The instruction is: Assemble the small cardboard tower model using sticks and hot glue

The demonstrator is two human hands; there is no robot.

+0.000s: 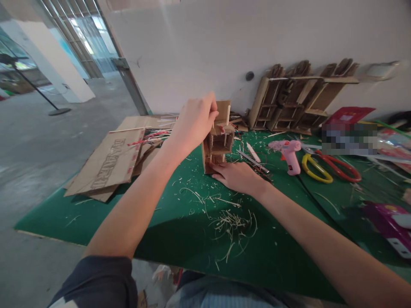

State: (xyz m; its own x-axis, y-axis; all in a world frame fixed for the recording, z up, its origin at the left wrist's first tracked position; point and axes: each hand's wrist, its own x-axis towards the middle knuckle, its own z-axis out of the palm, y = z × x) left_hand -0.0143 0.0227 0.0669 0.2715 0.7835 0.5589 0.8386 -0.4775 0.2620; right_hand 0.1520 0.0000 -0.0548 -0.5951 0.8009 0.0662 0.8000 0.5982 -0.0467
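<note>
A small cardboard model point(221, 143) with box-like compartments stands upright on the green tabletop, a flat panel point(224, 110) rising at its top. At the model's upper left, my left hand point(196, 119) is closed, thumb and forefinger pinched together beside the panel. Whatever lies between those fingertips is hidden. My right hand point(239, 177) grips the model's lower front edge, with a finger reaching into the bottom compartment. Pale, curly shavings point(233, 222) lie in front of the model.
Flat cardboard sheets point(109, 158) lie left. To the right are a pink glue gun point(290, 155), scissors point(321, 169), a small white tube point(253, 152) and a purple power strip point(390, 224). A larger cardboard structure point(297, 100) leans against the wall.
</note>
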